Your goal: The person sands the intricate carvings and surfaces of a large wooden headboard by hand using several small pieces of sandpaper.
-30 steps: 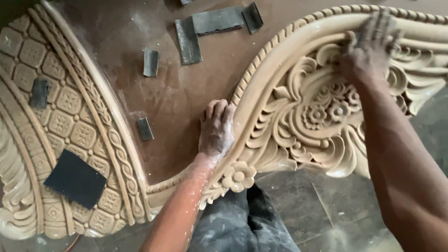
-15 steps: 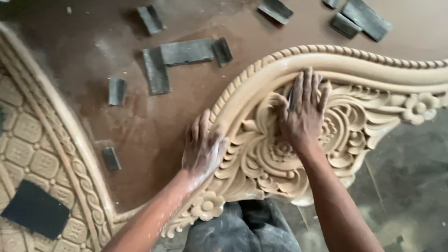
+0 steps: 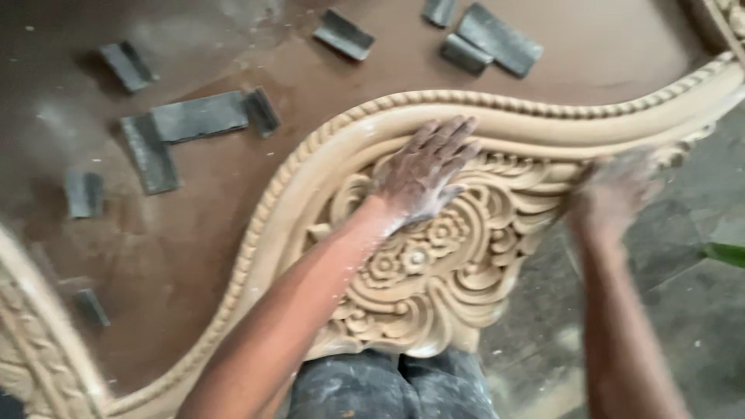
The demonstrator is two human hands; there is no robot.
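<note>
Left hand (image 3: pixel 423 174): I've got it flat, fingers spread, on the carved wooden panel (image 3: pixel 434 271).
Right hand (image 3: pixel 613 194): 3 o'clock, blurred; grip — cannot tell.
Tip: light, even pressure along scrolls.

Both forearms bare, no sleeves in view, no gloves, no watch or rings visible. Left hand (image 3: pixel 423 174): back & fingers dusted w/ pale powdery sawdust, thickest over knuckles & wrist; dust thins out along forearm toward elbow. Right hand (image 3: pixel 613 194): motion-blurred, same pale dust coating, details of fingers can't be made out. Below left forearm, dark grey trousers (image 3: pixel 392 388), coarse fabric, smeared & speckled w/ whitish dust patches; centre seam/gap betw. the two legs visible. Footwear & upper-body clothing out of frame.
</note>
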